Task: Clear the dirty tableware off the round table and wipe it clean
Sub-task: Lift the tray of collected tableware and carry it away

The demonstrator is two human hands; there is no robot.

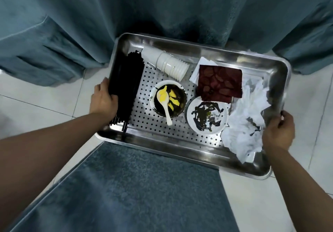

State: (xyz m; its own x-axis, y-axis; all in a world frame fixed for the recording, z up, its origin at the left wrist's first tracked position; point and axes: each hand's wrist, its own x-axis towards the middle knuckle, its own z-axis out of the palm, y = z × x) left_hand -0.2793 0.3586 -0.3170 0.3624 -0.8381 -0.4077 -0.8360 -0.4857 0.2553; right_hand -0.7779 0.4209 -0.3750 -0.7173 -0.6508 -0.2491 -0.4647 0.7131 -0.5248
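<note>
A perforated steel tray [180, 147] is carried between both hands. My left hand [103, 99] grips its left rim beside a bundle of black chopsticks [126, 86]. My right hand [278, 131] grips the right rim. On the tray lie a stack of white cups [167, 63] on its side, a white bowl [168, 99] with dark sauce, yellow pieces and a white spoon [164, 104], a smeared white plate [207, 115], a dark red cloth [219, 81] and crumpled soiled tissues [246, 116].
Teal fabric drapes [54, 33] hang behind and to both sides of the tray. A blue-grey textured surface [135, 195] lies below the tray's near edge. White floor tiles [45, 96] show on the left and right.
</note>
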